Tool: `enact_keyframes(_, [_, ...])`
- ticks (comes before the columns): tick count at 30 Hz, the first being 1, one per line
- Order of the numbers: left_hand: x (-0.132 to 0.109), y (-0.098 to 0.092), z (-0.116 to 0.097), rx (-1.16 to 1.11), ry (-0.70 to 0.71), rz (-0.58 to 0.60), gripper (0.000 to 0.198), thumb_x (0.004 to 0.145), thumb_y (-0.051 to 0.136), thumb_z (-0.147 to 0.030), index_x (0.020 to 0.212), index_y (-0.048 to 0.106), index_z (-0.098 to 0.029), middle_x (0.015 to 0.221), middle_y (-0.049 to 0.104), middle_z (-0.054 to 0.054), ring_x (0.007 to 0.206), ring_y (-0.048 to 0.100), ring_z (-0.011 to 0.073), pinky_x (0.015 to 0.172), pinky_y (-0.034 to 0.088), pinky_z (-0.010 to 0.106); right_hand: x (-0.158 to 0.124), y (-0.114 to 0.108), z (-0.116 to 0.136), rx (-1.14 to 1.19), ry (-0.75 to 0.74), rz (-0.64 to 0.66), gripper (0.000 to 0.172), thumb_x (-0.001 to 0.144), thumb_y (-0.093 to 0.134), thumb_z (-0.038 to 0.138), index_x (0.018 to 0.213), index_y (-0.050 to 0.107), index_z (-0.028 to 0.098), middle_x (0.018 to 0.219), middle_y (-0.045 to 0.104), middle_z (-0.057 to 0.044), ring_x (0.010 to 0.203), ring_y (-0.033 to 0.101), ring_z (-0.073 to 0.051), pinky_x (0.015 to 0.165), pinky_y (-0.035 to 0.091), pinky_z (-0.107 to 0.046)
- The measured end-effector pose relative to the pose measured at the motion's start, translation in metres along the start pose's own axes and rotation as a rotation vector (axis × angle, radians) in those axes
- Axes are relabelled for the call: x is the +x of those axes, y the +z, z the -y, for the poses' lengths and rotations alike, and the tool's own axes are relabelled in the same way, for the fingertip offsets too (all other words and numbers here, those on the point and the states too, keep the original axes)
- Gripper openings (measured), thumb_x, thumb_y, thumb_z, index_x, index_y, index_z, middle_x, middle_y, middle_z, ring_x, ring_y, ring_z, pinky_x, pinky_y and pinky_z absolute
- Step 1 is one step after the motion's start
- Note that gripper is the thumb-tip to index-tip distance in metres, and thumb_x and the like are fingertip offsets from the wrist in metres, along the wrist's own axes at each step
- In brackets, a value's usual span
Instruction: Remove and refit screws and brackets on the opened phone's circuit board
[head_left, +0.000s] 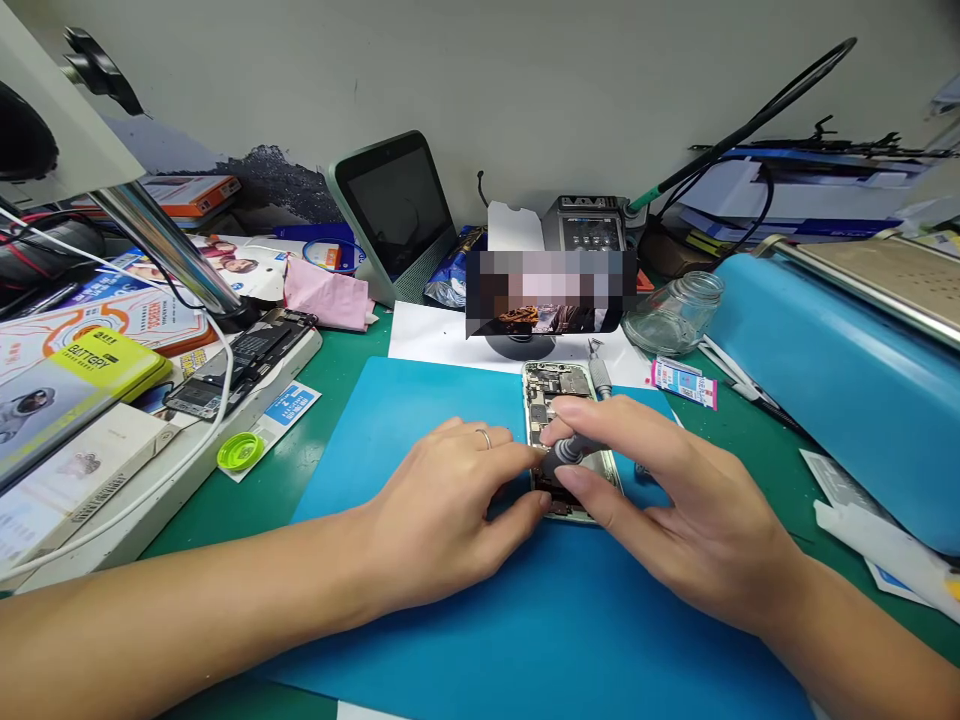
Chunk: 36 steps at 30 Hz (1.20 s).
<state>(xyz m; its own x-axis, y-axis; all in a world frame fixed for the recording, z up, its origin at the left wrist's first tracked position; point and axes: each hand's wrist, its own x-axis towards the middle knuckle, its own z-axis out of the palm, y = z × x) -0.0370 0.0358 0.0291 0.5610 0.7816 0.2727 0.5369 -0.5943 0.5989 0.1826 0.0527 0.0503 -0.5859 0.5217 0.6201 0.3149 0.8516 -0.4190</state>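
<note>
An opened smartphone (538,385), its circuit board and inner parts bare, lies on a blue work mat (480,640). My left hand (450,490), wearing a ring, is curled at the phone's left edge, with index finger and thumb against its lower part. In the thumb and fingers of my right hand (675,500) is a grey screwdriver (568,452) with a ribbed end, held over the phone's lower half. Its tip is hidden. A second slim grey tool (598,372) lies beyond the phone's upper right edge.
Behind the phone stand a propped-up phone (547,320), a smart display (397,210) and a glass jar (675,312). To the left are boxes, another opened phone (247,360) and a green cap (240,452). Tweezers (731,375) and a blue roll (840,390) lie right.
</note>
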Motion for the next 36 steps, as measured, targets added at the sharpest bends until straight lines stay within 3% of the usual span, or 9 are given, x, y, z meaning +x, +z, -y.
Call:
enact_keyframes(12, [-0.0010,-0.0008,-0.0003,-0.003,0.010,-0.005,0.009,0.101,0.064,-0.023,0.096,0.070,-0.017,0.079,0.064,-0.001,0.073,0.056,0.0176,0.071,0.035,0.033,-0.0031,-0.0006,-0.0005,0.010,0.026,-0.032,0.076,0.092,0.065,-0.001,0.158,0.046,0.031,0.130,0.075,-0.002,0.109,0.074,-0.016,0.100,0.061,-0.028])
enact_keyframes(17, [-0.0004,-0.0009,-0.0010,-0.001,0.009,-0.002,0.011,0.101,0.064,-0.024,0.107,0.072,-0.018,0.081,0.065,0.000,0.075,0.057,0.0187,0.072,0.035,0.034,-0.0077,-0.0018,-0.0024,0.063,0.082,-0.092,0.078,0.092,0.065,-0.001,0.158,0.046,0.035,0.132,0.073,-0.001,0.109,0.072,-0.017,0.103,0.062,-0.032])
enact_keyframes(24, [0.0003,-0.0017,-0.0017,-0.013,0.011,-0.008,0.018,0.101,0.065,-0.022,0.116,0.074,-0.020,0.081,0.066,-0.001,0.074,0.057,0.0188,0.072,0.035,0.034,-0.0068,-0.0054,-0.0045,0.102,0.242,-0.234,0.071,0.094,0.066,0.005,0.153,0.051,0.042,0.130,0.071,-0.002,0.104,0.075,-0.020,0.084,0.068,-0.034])
enact_keyframes(27, [-0.0001,-0.0025,-0.0015,-0.011,0.029,-0.015,0.017,0.101,0.065,-0.022,0.115,0.074,-0.021,0.081,0.066,-0.001,0.075,0.058,0.0188,0.072,0.035,0.034,-0.0056,-0.0062,-0.0057,0.094,0.235,-0.228,0.069,0.093,0.068,0.007,0.151,0.053,0.042,0.137,0.068,-0.002,0.103,0.074,-0.020,0.082,0.069,-0.034])
enact_keyframes(32, [-0.0007,-0.0030,-0.0021,0.002,0.042,-0.001,0.016,0.102,0.062,-0.021,0.111,0.075,-0.020,0.082,0.066,0.000,0.076,0.059,0.0186,0.073,0.036,0.034,-0.0067,-0.0059,-0.0049,0.107,0.266,-0.161,0.065,0.094,0.068,0.008,0.149,0.055,0.041,0.121,0.074,-0.001,0.093,0.075,-0.017,0.077,0.069,-0.029])
enact_keyframes(36, [-0.0005,-0.0037,-0.0025,0.026,0.044,0.023,0.018,0.103,0.059,-0.022,0.106,0.077,-0.019,0.080,0.064,0.000,0.075,0.059,0.0185,0.073,0.035,0.035,-0.0072,-0.0055,-0.0048,0.097,0.255,-0.141,0.065,0.094,0.069,0.008,0.148,0.055,0.041,0.124,0.073,0.000,0.098,0.075,-0.017,0.076,0.069,-0.026])
